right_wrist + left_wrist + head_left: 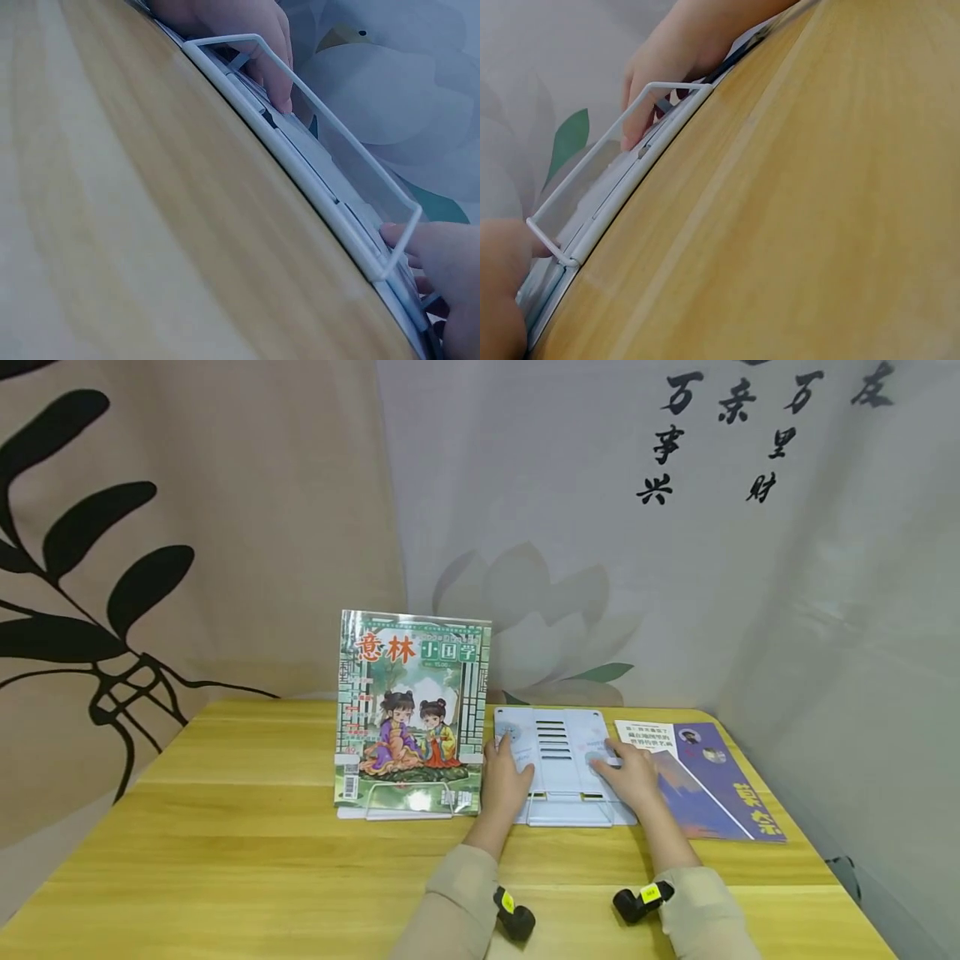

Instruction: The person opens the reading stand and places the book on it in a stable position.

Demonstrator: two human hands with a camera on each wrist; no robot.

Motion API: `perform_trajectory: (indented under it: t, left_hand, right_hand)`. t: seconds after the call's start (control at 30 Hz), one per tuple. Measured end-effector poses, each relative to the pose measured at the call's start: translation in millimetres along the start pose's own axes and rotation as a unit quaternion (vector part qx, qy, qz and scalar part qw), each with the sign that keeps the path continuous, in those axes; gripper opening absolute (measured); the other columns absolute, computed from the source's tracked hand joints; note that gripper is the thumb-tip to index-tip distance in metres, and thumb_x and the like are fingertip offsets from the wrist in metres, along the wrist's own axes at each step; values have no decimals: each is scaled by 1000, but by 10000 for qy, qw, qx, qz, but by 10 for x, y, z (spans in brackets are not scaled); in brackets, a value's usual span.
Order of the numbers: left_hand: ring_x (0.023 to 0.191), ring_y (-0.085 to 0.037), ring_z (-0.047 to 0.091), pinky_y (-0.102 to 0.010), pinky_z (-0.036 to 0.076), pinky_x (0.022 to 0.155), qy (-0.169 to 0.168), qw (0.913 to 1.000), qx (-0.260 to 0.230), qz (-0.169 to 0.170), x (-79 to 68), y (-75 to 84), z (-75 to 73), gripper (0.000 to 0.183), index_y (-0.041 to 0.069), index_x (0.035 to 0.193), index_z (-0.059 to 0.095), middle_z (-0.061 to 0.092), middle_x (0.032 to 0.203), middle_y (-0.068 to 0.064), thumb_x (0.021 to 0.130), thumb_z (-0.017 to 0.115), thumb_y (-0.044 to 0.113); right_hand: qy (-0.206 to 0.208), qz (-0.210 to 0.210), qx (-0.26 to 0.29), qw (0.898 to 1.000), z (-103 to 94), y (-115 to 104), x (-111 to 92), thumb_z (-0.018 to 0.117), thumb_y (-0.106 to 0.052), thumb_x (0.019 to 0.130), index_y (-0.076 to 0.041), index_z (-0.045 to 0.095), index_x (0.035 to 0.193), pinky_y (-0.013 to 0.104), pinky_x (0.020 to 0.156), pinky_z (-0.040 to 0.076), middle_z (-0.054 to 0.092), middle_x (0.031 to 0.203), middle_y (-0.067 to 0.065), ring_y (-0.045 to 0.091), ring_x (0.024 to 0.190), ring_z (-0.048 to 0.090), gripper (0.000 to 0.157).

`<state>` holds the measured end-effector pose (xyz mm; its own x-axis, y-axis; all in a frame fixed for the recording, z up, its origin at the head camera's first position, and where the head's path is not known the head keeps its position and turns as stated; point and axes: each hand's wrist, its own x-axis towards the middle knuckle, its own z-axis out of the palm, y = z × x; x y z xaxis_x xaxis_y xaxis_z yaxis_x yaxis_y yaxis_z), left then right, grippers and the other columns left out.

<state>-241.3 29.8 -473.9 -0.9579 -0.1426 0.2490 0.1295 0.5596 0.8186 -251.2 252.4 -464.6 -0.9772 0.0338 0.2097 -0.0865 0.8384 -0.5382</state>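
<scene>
A white book stand [553, 777] with slots down its middle lies folded low on the table. My left hand [506, 779] grips its left side, thumb on the top face. On the opposite side my right hand [634, 774] holds the edge in the same way, thumb pointing inward. A white wire loop [592, 166] rises from the stand's front edge. In the right wrist view, fingers of the right hand [448, 259] curl at the stand's side, partly hidden under it.
Just left, a green illustrated magazine [412, 710] stands upright on a second stand with a wire holder [408, 784]. A purple and white magazine [723, 777] lies flat on the right, partly behind the right hand. Printed curtains [525, 485] hang behind the wooden table [225, 827].
</scene>
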Motion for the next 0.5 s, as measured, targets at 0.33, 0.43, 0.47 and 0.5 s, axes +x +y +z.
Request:
perform_trajectory:
  t: [0.33,0.43,0.47,0.5]
  left_hand:
    - [121,-43,45,-46,38,101,-19,9999,-103,-55,9,5,-14,65,-8,133,50,37,138,-27,78,78,12]
    - [119,-43,47,-45,39,101,-41,9992,-380,-62,23,5,-17,66,-8,133,50,37,137,-29,76,79,8]
    - [117,-43,48,-45,40,100,-45,9988,-485,-64,28,5,-19,67,-8,133,50,37,136,-30,75,79,7]
    - [115,-42,50,-45,41,100,-37,9982,-590,-44,34,3,-21,67,-8,133,50,38,135,-31,75,80,6]
  right_hand:
    - [82,-32,77,9999,5,-5,-5,70,-26,87,4,51,134,59,98,25,46,134,29,46,118,38,59]
    - [171,8,237,9996,6,-20,-5,72,-23,85,5,50,134,57,98,26,46,134,28,45,116,39,61]
    - [221,7,293,9993,7,-25,-3,73,-22,85,5,50,134,57,99,26,46,134,28,45,116,40,61]
    - [276,1,352,9990,8,-28,1,74,-21,84,5,49,135,56,99,26,45,134,28,45,116,40,62]
